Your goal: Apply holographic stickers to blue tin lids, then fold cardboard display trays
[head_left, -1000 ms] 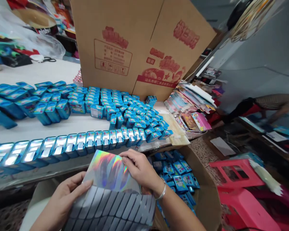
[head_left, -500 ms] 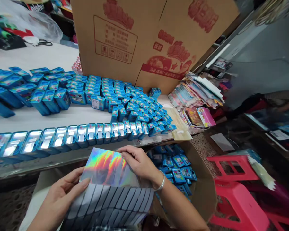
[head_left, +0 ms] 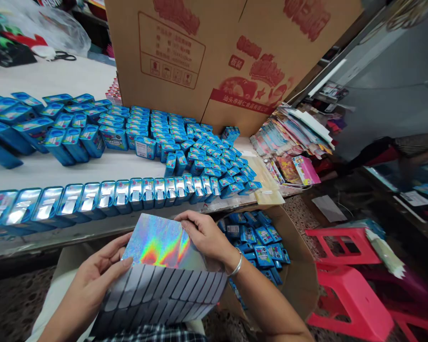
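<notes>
Between my hands is a sheet of stickers (head_left: 171, 289), its lower part lined with rows of long, rounded grey label shapes. Its upper part is a shiny holographic surface (head_left: 157, 240) throwing rainbow colours. My left hand (head_left: 100, 270) pinches the left edge, thumb on top. At the upper right, my right hand (head_left: 203, 235) grips the edge with curled fingers; a silver bangle circles that wrist. Just beyond the sheet, a row of blue tins (head_left: 107, 197) with silvery strips on top lines the table's front edge.
Many more blue tins (head_left: 142, 147) stand in groups on the white table (head_left: 82, 76). A large cardboard box (head_left: 214, 57) rises behind them. Below right, an open carton (head_left: 303, 275) holds loose blue tins. Pink stools (head_left: 356, 294) and stacked papers (head_left: 292, 133) are at the right.
The sheet has tilted a little, and the rainbow glare on it has shifted lower. Both hands keep their hold with slight movement. The camera view has shifted slightly.
</notes>
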The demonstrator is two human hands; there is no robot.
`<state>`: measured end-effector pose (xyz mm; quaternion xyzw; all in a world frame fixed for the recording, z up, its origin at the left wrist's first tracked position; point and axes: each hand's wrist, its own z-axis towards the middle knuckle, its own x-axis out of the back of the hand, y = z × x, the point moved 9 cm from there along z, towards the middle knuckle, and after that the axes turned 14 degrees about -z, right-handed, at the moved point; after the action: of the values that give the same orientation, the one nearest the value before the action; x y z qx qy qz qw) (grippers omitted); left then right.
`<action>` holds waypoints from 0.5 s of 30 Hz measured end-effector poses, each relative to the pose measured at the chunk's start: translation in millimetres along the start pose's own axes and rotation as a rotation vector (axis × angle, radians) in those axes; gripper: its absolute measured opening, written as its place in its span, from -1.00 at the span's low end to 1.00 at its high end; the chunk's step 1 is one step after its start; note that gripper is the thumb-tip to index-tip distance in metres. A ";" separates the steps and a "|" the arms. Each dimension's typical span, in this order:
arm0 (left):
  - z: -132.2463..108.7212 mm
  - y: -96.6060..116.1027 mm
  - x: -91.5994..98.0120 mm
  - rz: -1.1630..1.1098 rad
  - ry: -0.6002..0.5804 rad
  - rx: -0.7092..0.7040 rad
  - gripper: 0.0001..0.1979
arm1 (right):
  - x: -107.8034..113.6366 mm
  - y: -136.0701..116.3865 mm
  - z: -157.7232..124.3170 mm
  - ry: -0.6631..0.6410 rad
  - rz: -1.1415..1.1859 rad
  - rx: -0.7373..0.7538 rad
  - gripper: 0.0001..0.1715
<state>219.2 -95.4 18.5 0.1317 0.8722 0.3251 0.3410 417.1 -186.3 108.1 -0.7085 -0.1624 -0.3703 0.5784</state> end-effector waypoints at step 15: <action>-6.5 66.3 -44.3 0.586 -0.074 -0.345 -0.54 | 6.7 -33.9 -13.9 0.020 0.051 0.119 -0.84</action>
<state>247.8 -68.5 88.2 0.3289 0.7163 0.5471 0.2817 394.7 -191.3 137.4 -0.6730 -0.1602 -0.3523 0.6304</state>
